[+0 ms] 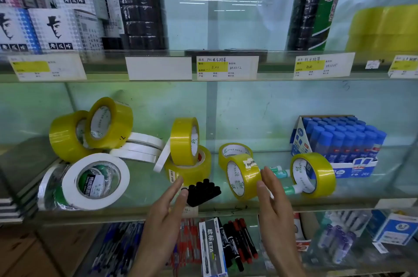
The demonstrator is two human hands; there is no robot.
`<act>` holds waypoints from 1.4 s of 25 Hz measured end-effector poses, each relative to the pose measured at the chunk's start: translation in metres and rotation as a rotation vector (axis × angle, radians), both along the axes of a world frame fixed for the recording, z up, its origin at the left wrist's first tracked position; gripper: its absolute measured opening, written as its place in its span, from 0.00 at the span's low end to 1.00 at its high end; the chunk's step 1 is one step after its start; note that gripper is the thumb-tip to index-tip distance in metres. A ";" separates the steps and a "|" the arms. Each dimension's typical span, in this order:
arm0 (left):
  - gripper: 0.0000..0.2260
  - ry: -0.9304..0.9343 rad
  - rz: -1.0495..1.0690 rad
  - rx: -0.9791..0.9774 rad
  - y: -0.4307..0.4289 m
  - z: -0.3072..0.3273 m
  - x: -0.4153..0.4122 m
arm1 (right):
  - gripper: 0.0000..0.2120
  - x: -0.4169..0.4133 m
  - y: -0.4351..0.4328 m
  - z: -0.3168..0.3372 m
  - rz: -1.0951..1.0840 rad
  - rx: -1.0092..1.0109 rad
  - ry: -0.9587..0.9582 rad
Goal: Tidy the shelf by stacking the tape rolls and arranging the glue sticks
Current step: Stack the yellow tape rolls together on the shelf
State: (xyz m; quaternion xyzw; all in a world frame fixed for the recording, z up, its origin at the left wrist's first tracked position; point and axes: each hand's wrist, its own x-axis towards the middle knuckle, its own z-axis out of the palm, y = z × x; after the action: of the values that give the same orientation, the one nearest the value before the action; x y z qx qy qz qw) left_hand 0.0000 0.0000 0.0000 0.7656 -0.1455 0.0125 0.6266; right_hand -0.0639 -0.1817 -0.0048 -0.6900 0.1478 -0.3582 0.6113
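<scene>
Several yellow tape rolls lie scattered on the glass shelf (226,207). One yellow roll (243,176) stands tilted on edge at the centre. My right hand (271,195) reaches beside it with straight fingers, its fingertips at the roll's right side. My left hand (167,204) is open with fingers extended near a bundle of black caps (203,191). Another yellow roll (313,174) stands on edge to the right, with loose glue sticks (280,172) lying behind and under it. A box of blue-capped glue sticks (339,143) stands at the right.
At the left, two yellow rolls (90,131) lean together beside thin white rolls (140,147) and a large white roll (97,181). A yellow roll (184,140) stands upright on a flat one (190,170). Pens and markers (237,242) fill the shelf below.
</scene>
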 end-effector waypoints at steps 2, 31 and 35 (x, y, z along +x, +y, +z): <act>0.22 -0.128 0.055 0.186 -0.007 -0.003 0.004 | 0.22 0.001 -0.001 0.001 0.027 0.014 0.015; 0.19 -0.278 0.161 0.444 -0.028 -0.017 0.019 | 0.23 -0.004 -0.012 -0.008 0.056 -0.004 0.060; 0.16 -0.319 0.187 0.306 -0.028 -0.008 0.013 | 0.22 0.007 -0.013 -0.012 0.078 -0.040 0.080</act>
State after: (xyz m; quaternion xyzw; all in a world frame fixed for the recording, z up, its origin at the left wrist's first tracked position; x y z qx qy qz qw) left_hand 0.0128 -0.0275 -0.0084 0.8500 -0.1713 0.1691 0.4685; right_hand -0.0571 -0.1948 -0.0173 -0.7210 0.1380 -0.3090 0.6046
